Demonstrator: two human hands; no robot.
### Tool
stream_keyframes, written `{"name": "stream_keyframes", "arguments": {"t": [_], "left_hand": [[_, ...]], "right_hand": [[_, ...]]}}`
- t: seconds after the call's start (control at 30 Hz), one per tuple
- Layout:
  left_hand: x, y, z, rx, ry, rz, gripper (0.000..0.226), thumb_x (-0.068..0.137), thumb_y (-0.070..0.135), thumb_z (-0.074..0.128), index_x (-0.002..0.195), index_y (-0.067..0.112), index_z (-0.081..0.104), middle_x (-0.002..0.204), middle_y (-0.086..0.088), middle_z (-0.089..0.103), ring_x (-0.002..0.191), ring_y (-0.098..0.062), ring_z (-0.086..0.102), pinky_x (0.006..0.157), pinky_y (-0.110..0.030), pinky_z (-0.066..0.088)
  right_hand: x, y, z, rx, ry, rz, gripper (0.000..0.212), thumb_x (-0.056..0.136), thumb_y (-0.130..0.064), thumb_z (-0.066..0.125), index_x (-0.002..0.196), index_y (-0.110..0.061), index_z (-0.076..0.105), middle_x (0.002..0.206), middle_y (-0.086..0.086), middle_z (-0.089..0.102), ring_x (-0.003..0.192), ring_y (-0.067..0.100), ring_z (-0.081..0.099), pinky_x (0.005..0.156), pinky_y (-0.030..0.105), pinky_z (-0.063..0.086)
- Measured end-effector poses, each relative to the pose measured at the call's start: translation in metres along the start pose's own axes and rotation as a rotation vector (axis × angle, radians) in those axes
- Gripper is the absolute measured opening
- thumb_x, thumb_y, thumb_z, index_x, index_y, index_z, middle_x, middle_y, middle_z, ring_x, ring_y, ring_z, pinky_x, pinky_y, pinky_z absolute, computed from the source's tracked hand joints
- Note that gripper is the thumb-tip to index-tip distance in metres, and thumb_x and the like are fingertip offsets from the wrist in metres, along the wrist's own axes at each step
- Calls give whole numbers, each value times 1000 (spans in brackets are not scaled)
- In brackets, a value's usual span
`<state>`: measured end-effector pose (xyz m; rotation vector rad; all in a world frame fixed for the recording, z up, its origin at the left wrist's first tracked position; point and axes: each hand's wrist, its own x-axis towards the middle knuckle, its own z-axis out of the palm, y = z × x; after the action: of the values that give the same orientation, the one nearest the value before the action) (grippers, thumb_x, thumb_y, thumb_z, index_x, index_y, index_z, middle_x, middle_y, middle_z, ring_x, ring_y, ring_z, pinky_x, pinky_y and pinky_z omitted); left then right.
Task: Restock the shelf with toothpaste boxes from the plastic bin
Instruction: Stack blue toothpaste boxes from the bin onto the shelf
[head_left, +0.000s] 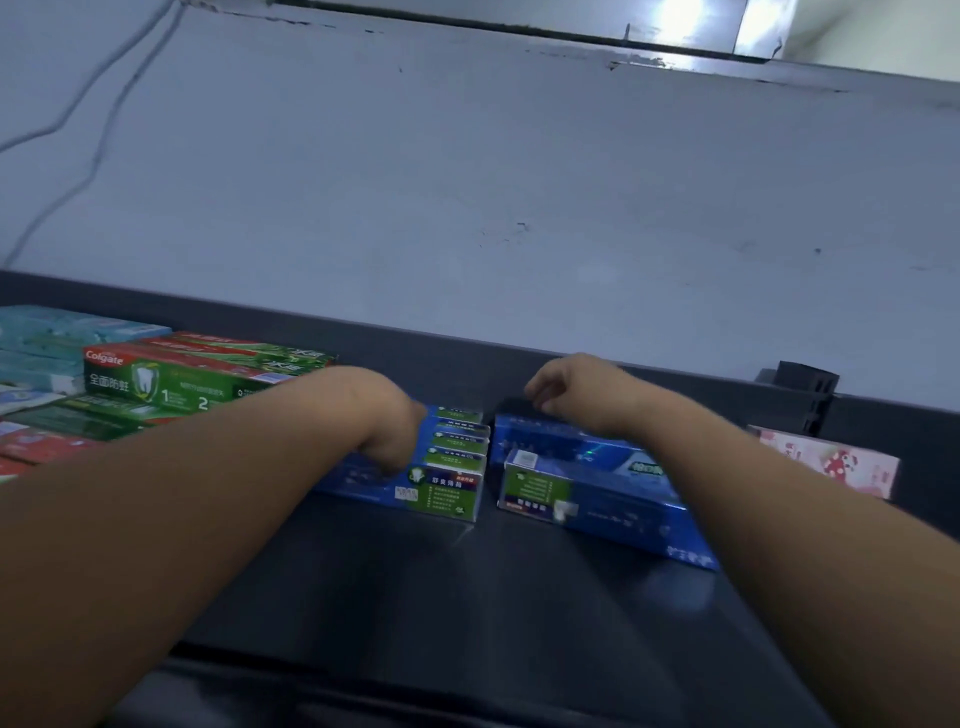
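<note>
Two stacks of blue toothpaste boxes with green end panels lie on the dark shelf (467, 597). My left hand (384, 415) bends down at the wrist, and its fingers curl against the near side of the left stack (452, 483). My right hand (576, 389) lies on top of the right stack (597, 493), fingers curled over its far top edge. The fingertips of both hands are partly hidden. The plastic bin is out of view.
Green and red Colgate boxes (171, 384) are stacked to the left, with pale blue boxes (52, 332) behind them and red boxes (31, 447) in front. A pink box (831, 462) lies at the right, near a black bracket (805, 384). A grey wall backs the shelf.
</note>
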<state>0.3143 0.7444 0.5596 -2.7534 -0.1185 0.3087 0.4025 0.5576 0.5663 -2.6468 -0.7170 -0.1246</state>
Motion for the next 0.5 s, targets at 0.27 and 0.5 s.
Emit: {"name": "stream_keyframes", "arguments": {"t": [0.27,0.5], "left_hand": [[6,53,-21,-367,261,202,61,93,25,59,148,24,33,147,0,43,127,-23,47,103,-34,40],[9,82,-22,-329,149,178,51,95,5,35,145,15,38,147,-9,42,127,-28,47,102,-32,41]], "right_hand": [[-69,66,-24,-226,-196,210,48,83,-32,73,128,-22,59,121,-2,63,103,17,59,91,33,46],[-90,85,-13,-298,-228,223,23,87,-25,68,105,-13,63,99,7,58,97,34,64,82,44,55]]}}
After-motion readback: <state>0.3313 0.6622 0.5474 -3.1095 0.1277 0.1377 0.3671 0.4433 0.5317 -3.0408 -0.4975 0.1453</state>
